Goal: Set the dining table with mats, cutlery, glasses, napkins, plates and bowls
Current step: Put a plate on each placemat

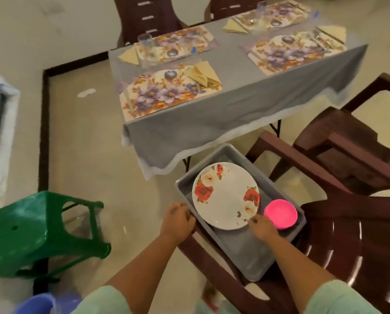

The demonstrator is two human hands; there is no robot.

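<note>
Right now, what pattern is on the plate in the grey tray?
Red and cream roses on white plate, head view.

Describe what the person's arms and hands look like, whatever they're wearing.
Both forearms are bare, with loose pale mint-green sleeves showing at the bottom of the view. The left hand has dark smudgy marks on its fingers and back; the right hand shows a few dark marks too. No gloves, watch or rings are visible.
</note>
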